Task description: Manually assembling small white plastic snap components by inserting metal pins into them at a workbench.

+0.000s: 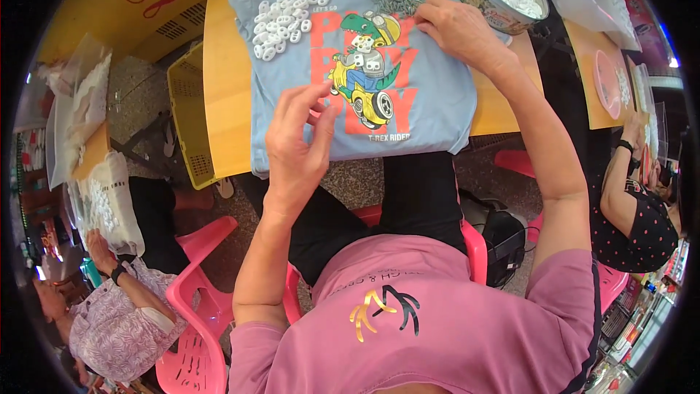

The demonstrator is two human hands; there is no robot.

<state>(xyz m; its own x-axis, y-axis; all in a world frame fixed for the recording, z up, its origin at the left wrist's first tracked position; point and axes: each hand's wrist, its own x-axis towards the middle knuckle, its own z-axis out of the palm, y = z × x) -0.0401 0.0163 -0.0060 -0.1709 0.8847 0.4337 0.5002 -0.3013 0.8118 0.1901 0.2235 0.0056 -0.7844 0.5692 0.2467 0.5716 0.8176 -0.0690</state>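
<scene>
A light blue T-shirt (430, 95) with a dinosaur print lies spread over a wooden table (222, 87). A heap of small white plastic rings (281, 20) rests on its upper left, a few more rings (364, 55) sit on the print, and a cluster of thin dark metal pieces (397, 1) lies near the top. My left hand (297, 142) hovers over the shirt's lower edge, fingers spread, holding nothing I can see. My right hand (456, 29) rests on the shirt beside the metal pieces; its fingertips are curled and what they pinch is hidden.
A round tin (477, 1) full of white rings stands at the table's far right. A yellow crate (186, 113) stands left of the table. I sit on a pink plastic chair (477, 248). Other people work at the left and right.
</scene>
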